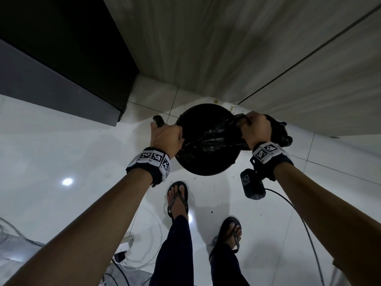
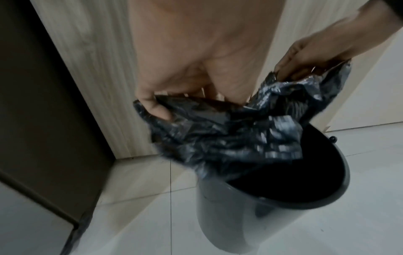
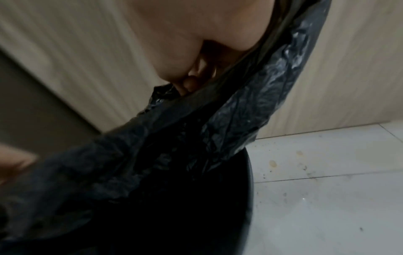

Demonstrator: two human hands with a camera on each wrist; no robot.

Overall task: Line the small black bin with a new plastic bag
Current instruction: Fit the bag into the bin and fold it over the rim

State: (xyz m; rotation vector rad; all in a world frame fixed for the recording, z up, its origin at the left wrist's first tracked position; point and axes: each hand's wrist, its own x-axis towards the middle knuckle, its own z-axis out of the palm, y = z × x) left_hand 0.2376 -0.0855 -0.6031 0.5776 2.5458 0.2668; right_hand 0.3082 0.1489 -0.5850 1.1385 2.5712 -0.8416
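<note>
While the small black bin stands on the white tiled floor close to the pale wood-grain wall, a crumpled black plastic bag is stretched across its open mouth. Fingers of the left hand are curled round the bag's edge at the bin's left rim; those of the right hand bunch and grip the opposite edge just past the right rim.

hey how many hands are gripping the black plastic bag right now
2. The left hand grips the plastic bag at the left side of the bin; the right hand grips it at the bin's right side. The bag's lower part hangs inside the bin.
</note>
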